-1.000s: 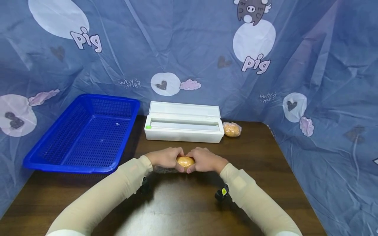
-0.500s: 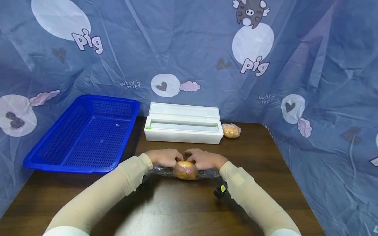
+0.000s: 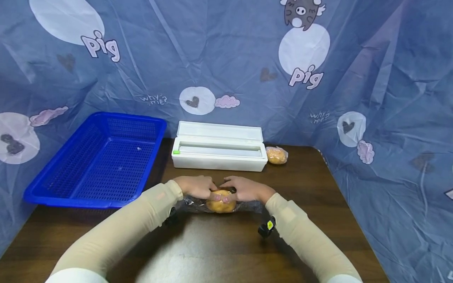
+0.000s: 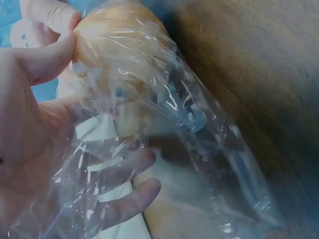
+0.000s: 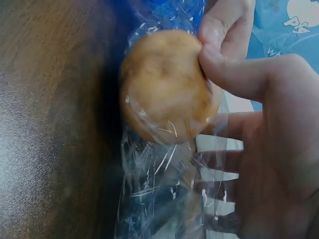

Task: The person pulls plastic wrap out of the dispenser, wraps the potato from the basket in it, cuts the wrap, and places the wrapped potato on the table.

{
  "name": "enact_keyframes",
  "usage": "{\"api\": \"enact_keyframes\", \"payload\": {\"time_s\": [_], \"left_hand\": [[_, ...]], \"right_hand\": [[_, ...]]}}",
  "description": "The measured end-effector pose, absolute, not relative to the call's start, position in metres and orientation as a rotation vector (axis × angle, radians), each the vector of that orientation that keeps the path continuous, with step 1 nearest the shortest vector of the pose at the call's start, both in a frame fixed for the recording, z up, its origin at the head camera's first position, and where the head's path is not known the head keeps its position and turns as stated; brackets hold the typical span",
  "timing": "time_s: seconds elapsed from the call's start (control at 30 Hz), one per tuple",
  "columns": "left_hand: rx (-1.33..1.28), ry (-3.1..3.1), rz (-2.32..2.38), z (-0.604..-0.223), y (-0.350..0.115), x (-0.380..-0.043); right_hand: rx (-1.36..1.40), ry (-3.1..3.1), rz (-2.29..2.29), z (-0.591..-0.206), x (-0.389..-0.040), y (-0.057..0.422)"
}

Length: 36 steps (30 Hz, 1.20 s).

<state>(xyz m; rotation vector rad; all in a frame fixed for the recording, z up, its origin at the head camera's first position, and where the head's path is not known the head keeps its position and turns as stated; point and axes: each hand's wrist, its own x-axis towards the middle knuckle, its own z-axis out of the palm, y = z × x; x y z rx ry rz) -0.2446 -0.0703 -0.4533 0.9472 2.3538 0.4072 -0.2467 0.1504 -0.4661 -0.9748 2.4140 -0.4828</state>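
Observation:
A round golden-brown bun (image 3: 221, 207) in clear plastic wrap is held above the table between both hands. My left hand (image 3: 196, 186) and right hand (image 3: 249, 190) grip it from either side, thumbs side by side on the near face. In the left wrist view, loose wrap (image 4: 199, 149) hangs from the bun across the lower fingers. The right wrist view shows the bun's smooth flat face (image 5: 167, 89), with the right thumb on its edge and the other fingers behind the wrap. Some fingertips are hidden behind the bun.
A white wrap dispenser box (image 3: 219, 162) with its lid raised stands behind the hands. Beside its right end lies another wrapped bun (image 3: 277, 155). A blue plastic basket (image 3: 90, 203) stands at the left of the wooden table (image 3: 212, 251). A blue printed curtain (image 3: 247, 47) hangs behind.
The bun has tilted and come lower in the head view, so more of its face shows. Wrap now stretches out on both sides below the hands. Both hands keep their grip.

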Motion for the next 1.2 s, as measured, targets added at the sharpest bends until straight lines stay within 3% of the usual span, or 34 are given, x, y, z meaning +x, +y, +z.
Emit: {"api": "enact_keyframes", "payload": {"time_s": [0.33,0.67,0.97,1.2], "left_hand": [[0.999,2.491,0.430,-0.454,-0.069,-0.249],[1.058,2.687,0.251,-0.457,-0.068,-0.243],[1.120,3.096,-0.198,-0.461,-0.048,-0.194],[1.072,3.064,-0.209,-0.477,-0.040,-0.169]], "right_hand": [[-1.190,2.754,-0.338,-0.466,-0.227,0.150],[-1.178,2.865,-0.115,-0.486,-0.209,0.143],[-1.102,2.845,-0.137,-0.496,-0.213,0.141],[-1.032,2.785,-0.161,-0.497,-0.224,0.137]]}}
